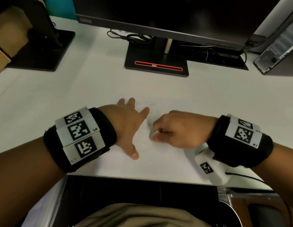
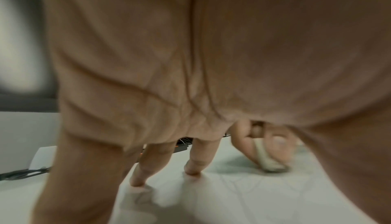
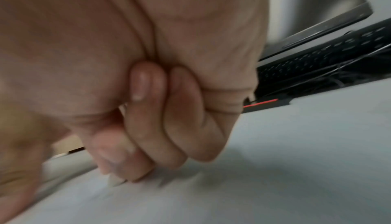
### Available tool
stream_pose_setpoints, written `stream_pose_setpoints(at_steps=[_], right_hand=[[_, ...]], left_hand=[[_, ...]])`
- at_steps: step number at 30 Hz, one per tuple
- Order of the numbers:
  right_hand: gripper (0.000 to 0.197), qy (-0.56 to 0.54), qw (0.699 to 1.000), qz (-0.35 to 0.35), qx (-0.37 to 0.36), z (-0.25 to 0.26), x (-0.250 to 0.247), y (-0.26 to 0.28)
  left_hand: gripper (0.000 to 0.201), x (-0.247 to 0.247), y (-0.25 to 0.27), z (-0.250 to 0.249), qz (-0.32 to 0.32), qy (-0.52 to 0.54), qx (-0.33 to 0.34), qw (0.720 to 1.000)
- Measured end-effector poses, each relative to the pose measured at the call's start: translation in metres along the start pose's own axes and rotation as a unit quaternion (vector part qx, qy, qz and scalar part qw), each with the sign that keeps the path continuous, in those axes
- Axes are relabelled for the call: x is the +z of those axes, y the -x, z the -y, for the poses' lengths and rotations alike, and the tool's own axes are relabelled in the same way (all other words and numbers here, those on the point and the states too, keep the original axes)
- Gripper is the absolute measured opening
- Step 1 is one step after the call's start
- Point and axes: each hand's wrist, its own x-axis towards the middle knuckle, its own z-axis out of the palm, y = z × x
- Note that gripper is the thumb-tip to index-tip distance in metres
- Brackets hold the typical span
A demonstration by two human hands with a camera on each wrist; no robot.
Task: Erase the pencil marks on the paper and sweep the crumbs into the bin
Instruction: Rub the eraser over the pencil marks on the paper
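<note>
A white sheet of paper (image 1: 159,154) lies flat on the white desk, hard to tell from the desktop. My left hand (image 1: 129,122) lies spread on it with straight fingers, pressing it down. To its right, my right hand (image 1: 172,128) is curled round a small white eraser (image 1: 155,132), whose tip touches the paper. In the left wrist view the eraser (image 2: 268,159) shows between the right thumb and fingers, its lower end grey and on the sheet. In the right wrist view only the eraser's tip (image 3: 115,181) pokes out under the curled fingers (image 3: 148,127). Pencil marks are too faint to make out.
A monitor stand (image 1: 157,63) with a red slot sits behind the hands, cables (image 1: 136,37) beside it. A second black stand (image 1: 44,49) is at the back left, a computer case (image 1: 278,46) at the back right. The desk's front edge (image 1: 142,176) runs just below the wrists.
</note>
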Motion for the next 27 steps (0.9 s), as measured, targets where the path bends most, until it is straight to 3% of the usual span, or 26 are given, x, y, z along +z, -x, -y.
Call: stream_pose_setpoints(at_steps=[6, 10, 14, 18, 23, 27], right_hand=[[0.035, 0.0, 0.999, -0.039, 0.032, -0.011, -0.01, -0.006], [0.029, -0.006, 1.0, 0.01, -0.007, 0.005, 0.002, -0.002], [0.032, -0.002, 0.999, -0.043, 0.03, -0.01, -0.01, -0.008], [0.026, -0.012, 1.0, 0.011, -0.008, 0.005, 0.0, -0.007], [0.032, -0.004, 0.999, -0.034, 0.035, -0.007, -0.016, -0.011], [0.028, -0.013, 1.0, 0.016, -0.007, 0.01, -0.001, -0.009]], left_hand=[[0.14, 0.001, -0.001, 0.001, -0.004, 0.012, 0.004, 1.0], [0.14, 0.003, -0.003, 0.002, -0.007, 0.012, 0.007, 1.0], [0.14, 0.002, -0.003, 0.001, -0.005, 0.013, 0.006, 1.0], [0.14, 0.004, -0.004, 0.003, -0.006, 0.017, 0.01, 1.0], [0.141, 0.003, -0.005, 0.002, -0.009, 0.009, 0.006, 1.0], [0.14, 0.004, -0.005, 0.002, -0.016, 0.012, 0.011, 1.0]])
